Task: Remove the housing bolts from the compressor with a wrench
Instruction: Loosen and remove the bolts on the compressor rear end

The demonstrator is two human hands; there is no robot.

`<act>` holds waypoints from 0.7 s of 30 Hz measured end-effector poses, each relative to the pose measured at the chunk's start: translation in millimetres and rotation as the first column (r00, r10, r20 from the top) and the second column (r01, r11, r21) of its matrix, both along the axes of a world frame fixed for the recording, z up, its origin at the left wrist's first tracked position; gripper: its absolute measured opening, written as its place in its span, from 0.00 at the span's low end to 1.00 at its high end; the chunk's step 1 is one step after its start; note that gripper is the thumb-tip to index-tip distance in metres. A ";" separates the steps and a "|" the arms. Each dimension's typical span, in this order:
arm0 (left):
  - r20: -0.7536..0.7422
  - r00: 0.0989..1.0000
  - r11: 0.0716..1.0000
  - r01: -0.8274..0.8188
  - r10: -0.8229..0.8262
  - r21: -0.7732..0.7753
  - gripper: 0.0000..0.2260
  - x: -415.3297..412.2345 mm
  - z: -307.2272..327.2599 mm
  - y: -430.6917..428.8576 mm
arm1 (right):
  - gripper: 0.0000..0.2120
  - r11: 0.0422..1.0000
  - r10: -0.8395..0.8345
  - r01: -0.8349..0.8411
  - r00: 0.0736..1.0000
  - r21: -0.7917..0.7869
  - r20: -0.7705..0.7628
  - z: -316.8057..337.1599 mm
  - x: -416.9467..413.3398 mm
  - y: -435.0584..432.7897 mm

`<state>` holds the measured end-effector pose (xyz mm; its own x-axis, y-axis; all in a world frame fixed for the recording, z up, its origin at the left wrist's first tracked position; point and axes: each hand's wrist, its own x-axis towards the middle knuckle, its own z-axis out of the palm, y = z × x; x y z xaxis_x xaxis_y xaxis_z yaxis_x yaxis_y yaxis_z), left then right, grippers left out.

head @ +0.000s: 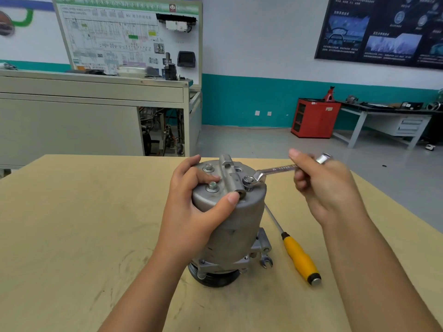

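As left hand [191, 216] grips cylindrical compressor [237, 226], steel wrench [275, 169] on bolt [248, 180]

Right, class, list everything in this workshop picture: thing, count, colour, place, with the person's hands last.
compressor: one, silver-grey, upright on its black pulley, mid-table
housing bolts: three visible, silver, on the compressor's top
wrench: one, silver, its end on the right-hand bolt
screwdriver: one, yellow handle, lying right of the compressor
small open-end wrench: one, silver, at the compressor's base
table: one, tan, foreground
cabinet: one, red, far wall
display board: one, white, back left
left hand: one, grips the compressor's top
right hand: one, holds the wrench's handle
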<state>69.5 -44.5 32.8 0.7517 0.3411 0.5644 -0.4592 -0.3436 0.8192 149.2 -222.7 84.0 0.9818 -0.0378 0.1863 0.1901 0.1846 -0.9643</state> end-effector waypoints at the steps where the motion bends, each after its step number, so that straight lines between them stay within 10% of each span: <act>1: 0.001 1.000 1.000 -0.001 0.001 0.000 0.18 -0.6 -0.1 0.3 | 0.12 0.997 0.000 0.000 1.000 -0.071 0.006 3.3 12.0 8.6; 8: 0.010 1.000 1.000 0.011 -0.011 0.015 0.16 0.6 0.3 1.0 | 0.11 0.644 0.289 -0.198 0.957 -0.739 -0.005 46.5 52.4 73.5; 21: -0.006 1.000 0.999 0.021 -0.021 0.042 0.16 11.4 3.0 -3.8 | 0.10 0.367 0.548 -0.018 0.812 -0.930 0.200 64.7 32.7 100.0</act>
<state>80.8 -48.3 35.8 0.7618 0.3012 0.5736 -0.4619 -0.3682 0.8069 182.0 -122.7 148.7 0.6893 0.6641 0.2894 0.7134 -0.5527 -0.4309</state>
